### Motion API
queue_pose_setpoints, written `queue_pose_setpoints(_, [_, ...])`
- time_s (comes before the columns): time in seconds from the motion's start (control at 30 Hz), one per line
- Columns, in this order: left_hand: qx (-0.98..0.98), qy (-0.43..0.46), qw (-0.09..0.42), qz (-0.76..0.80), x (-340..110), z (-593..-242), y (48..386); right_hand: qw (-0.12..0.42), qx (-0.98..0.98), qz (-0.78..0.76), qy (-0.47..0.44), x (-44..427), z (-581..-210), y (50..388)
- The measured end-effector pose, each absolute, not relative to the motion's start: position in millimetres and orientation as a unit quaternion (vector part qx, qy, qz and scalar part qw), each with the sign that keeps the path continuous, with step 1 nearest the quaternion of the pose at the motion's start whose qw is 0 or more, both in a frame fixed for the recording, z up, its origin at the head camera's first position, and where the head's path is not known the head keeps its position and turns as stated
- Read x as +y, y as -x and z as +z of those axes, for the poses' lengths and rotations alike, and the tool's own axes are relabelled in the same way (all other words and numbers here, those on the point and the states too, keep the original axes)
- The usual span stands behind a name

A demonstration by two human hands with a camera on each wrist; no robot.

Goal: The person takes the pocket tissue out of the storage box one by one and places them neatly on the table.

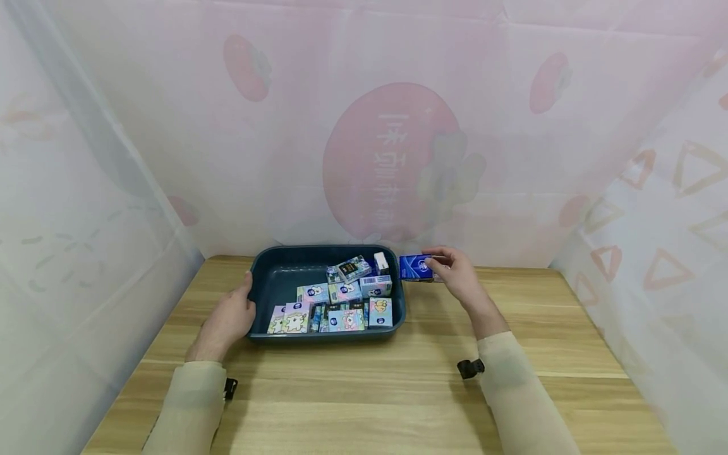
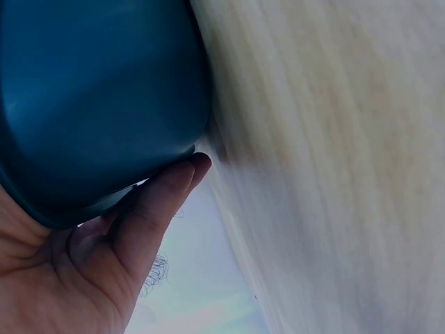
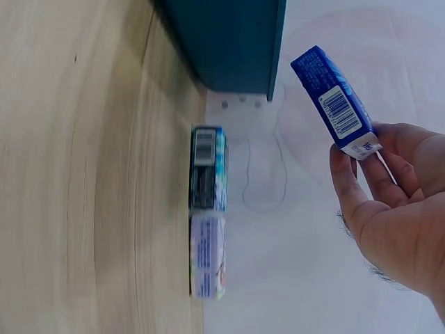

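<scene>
A dark teal plastic tub (image 1: 279,272) stands on the table, with several small printed tissue packs (image 1: 296,318) piled mostly in its middle and right side. My left hand (image 1: 227,316) grips the tub's left end; in the left wrist view the fingers (image 2: 149,216) lie against its outer wall. Just past the right rim, my right hand (image 1: 463,284) pinches a blue tissue pack (image 1: 416,267) between thumb and fingers. The right wrist view shows this pack tilted, above the table, its barcode side visible.
On the table beyond the tub's right end lie a dark tissue pack (image 3: 207,167) and a lilac tissue pack (image 3: 208,257), end to end near the back. A pale printed curtain (image 1: 284,158) hangs behind the wooden table (image 1: 352,392) and along both sides.
</scene>
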State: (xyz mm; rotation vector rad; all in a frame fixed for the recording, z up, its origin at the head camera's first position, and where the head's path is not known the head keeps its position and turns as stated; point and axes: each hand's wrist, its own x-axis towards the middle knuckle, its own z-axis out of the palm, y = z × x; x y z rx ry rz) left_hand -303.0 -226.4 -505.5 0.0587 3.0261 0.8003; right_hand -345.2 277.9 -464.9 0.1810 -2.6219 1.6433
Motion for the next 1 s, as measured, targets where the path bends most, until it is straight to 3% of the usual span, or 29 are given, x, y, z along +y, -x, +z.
queue_pose_setpoints(1.0, [0.966,-0.011,0.013,0.256,-228,-507,304,0.055,-0.815,0.575,0.039,385,-478,356])
